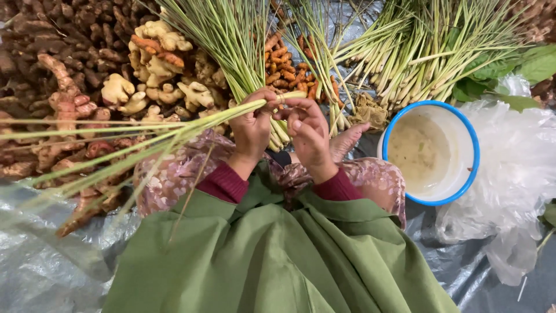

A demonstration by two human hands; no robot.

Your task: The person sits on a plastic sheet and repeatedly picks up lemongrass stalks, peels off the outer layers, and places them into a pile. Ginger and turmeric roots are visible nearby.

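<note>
My left hand grips a small bunch of lemongrass stalks near their pale base, and the long green leaves stretch out to the left. At the stalk ends, my right hand pinches a thin rubber band around the bunch. Both hands are above my lap, in front of green cloth and dark red cuffs.
Ginger roots, dark brown rhizomes and orange turmeric are piled ahead. More lemongrass bundles lie at the top right. A blue-rimmed white bowl sits right, beside crumpled clear plastic. Grey sheeting covers the ground.
</note>
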